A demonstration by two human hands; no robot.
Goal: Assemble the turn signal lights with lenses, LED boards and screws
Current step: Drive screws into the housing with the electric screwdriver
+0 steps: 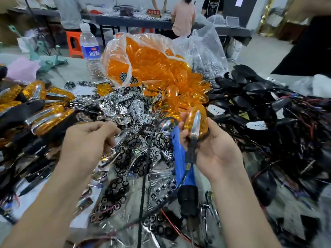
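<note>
holding a turn signal light (198, 120) right of centre in the right grip (213, 147), clenched round it; curling the left grip (89, 138) centre left above chrome reflectors (129, 154), cannot tell if pinching anything. beyond, upper centre, bag of orange lenses (152, 65), water bottle (89, 49) to its left.

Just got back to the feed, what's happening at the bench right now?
The right hand grips a turn signal light, orange lens on. The left hand hovers, fingers curled, over the pile of chrome reflectors; whether it holds anything is unclear. A blue screwdriver lies between the hands.
</note>
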